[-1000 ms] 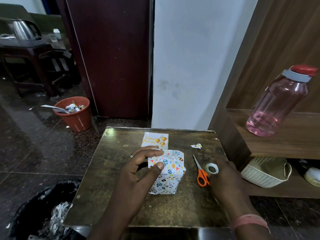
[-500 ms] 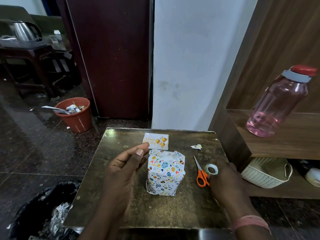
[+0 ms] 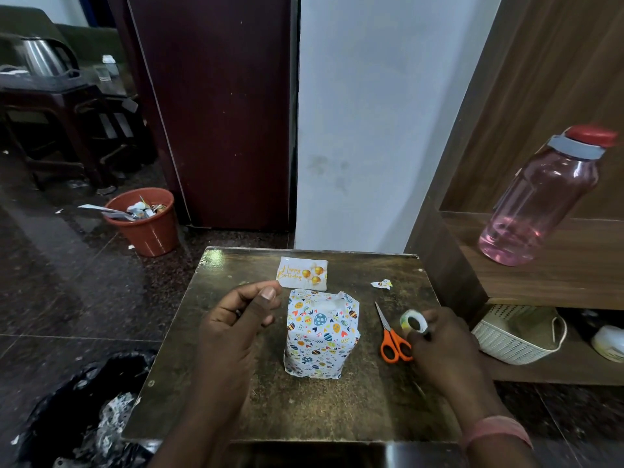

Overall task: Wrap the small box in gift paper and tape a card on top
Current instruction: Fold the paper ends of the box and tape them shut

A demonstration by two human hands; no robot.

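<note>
The small box [image 3: 320, 336], wrapped in white paper with coloured egg prints, stands upright in the middle of the small brown table [image 3: 337, 407]; its top folds look loose. A white "Happy Birthday" card [image 3: 302, 273] lies flat just behind it. My left hand [image 3: 233, 332] hovers left of the box without touching it, fingers curled and thumb against the forefinger, nothing visible between them. My right hand [image 3: 442, 349] grips a clear tape roll [image 3: 413, 320], tilted up off the table to the right of the box.
Orange-handled scissors [image 3: 391, 342] lie between the box and my right hand. A paper scrap [image 3: 381, 284] sits at the back right. A pink bottle [image 3: 540, 201] and white basket [image 3: 516, 336] occupy the shelves on the right. An orange bin [image 3: 148, 224] and black trash bag [image 3: 84, 410] stand on the floor at left.
My left hand let go of the box and drew back to the left, leaving it standing upright. My right hand lifted and tilted the tape roll off the table.
</note>
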